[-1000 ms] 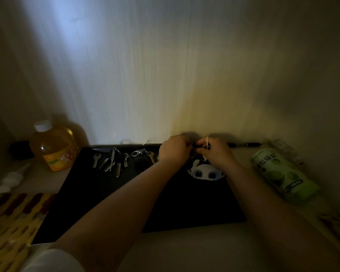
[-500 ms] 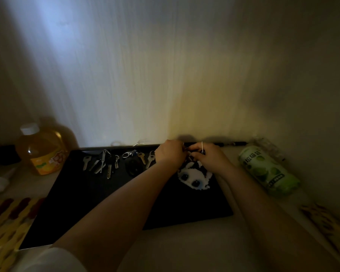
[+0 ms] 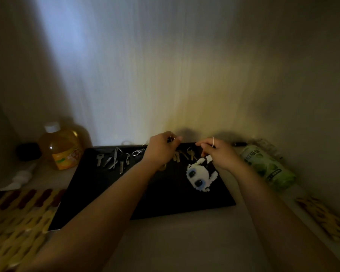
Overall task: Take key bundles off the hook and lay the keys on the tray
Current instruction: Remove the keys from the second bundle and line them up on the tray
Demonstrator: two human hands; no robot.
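A bottle of orange-yellow drink with a white cap stood at the far left against the wall. Just left of it sat a small dark object, too dim to tell. A white crumpled thing lay nearer on the left. A woven yellow and red mat covered the near left corner. At the right a green packet lay on its side, and another woven mat lay nearer.
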